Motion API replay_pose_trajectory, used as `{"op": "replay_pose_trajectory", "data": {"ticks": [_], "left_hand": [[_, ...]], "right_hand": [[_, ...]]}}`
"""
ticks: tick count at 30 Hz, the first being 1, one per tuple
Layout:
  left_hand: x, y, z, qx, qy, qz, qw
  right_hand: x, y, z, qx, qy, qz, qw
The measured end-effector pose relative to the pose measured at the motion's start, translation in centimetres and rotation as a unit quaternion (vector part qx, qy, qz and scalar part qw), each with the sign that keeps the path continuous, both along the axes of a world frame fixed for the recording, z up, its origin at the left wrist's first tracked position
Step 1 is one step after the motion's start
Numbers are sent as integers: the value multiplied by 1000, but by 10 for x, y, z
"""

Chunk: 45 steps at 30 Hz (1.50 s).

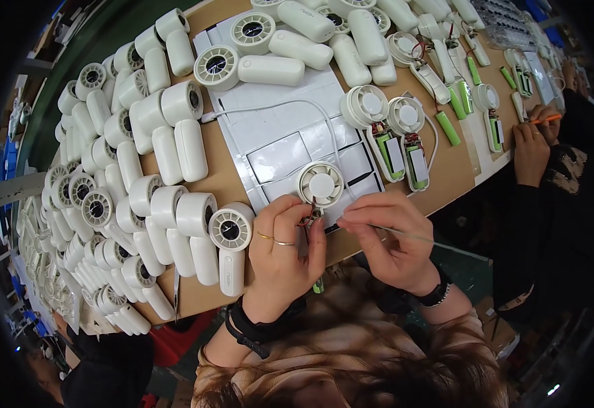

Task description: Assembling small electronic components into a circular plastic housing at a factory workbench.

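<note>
A thin wire strand [416, 236] is pinched between the fingertips of the right hand [389, 238]. The lower part of an open white handheld fan [320, 185] is gripped closed by the left hand [285, 251], on the white work mat [290, 146]. Finished fans [229, 234] are ranked leftward; a co-worker's hands [534, 146] are seen farther right.

Open fan [321, 184] lies on mat [290, 136]; finished fans [113, 197] left; opened units [396, 136] right.
</note>
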<state>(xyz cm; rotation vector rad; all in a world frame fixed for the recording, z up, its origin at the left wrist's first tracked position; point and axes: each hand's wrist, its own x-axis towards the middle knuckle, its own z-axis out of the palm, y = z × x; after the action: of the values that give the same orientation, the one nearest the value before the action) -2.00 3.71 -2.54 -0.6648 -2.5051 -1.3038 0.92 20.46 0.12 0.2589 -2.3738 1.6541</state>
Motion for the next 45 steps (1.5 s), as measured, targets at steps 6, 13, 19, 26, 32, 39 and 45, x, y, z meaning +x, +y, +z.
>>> {"op": "replay_pose_trajectory", "data": {"ticks": [6,13,19,26,32,39,45], "left_hand": [[-1,-1,-1,17,-7,-6,1000],[-1,-2,-2,8,5,-4,1000],[-1,-1,-2,20,-5,-7,1000],[-2,-3,-1,20,-3,-6,1000],[-2,-3,-2,7,8,-10,1000],[-3,-1,0,7,10,-11,1000],[-2,-2,-2,4,8,-10,1000]], "right_hand": [[-3,-10,-8,20,47,-15,999],[0,-12,-16,11,82,-16,996],[-2,-11,-15,68,95,0,993],[-4,-13,-12,95,105,-4,990],[-8,-13,-12,89,104,-3,991],[-2,-10,-24,24,108,-9,994],[-4,-11,-25,65,148,1,987]]}}
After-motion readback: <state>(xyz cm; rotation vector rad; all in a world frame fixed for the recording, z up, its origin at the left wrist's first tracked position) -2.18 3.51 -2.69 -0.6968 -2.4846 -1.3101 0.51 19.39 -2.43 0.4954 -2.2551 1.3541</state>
